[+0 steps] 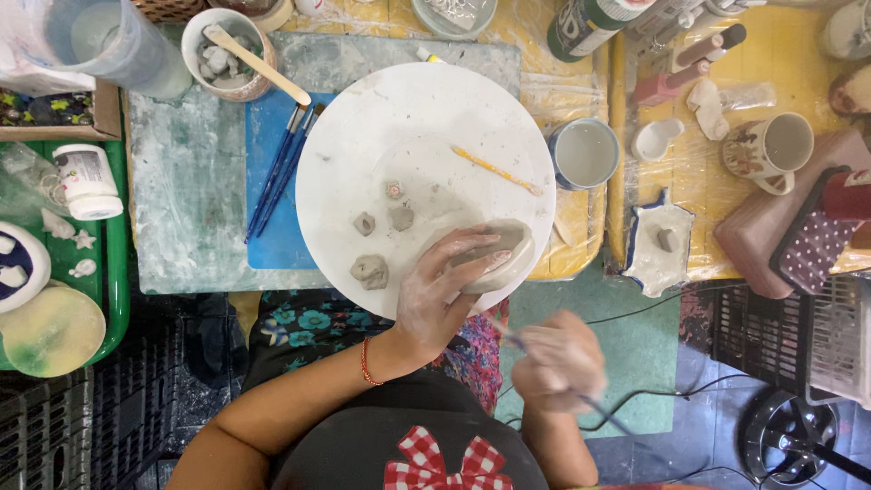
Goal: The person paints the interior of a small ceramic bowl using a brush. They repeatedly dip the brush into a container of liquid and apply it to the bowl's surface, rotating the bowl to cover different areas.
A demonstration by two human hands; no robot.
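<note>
My left hand (445, 290), coated in clay, grips a pale clay piece (508, 249) at the near right edge of a round white turntable (408, 127). Off the table's edge, my right hand (558, 358) is blurred and closed around a thin tool (603, 413) that points down and to the right. Three small clay lumps (370, 269) lie on the turntable left of my left hand. A yellow pencil-like stick (494, 170) rests on the wheel's right side.
A blue mat with two blue brushes (277, 172) lies left of the wheel. A cup with a wooden stick (227, 54) stands at the back left, a water cup (585, 152) and a mug (771, 145) on the right. A green tray (113, 272) sits far left.
</note>
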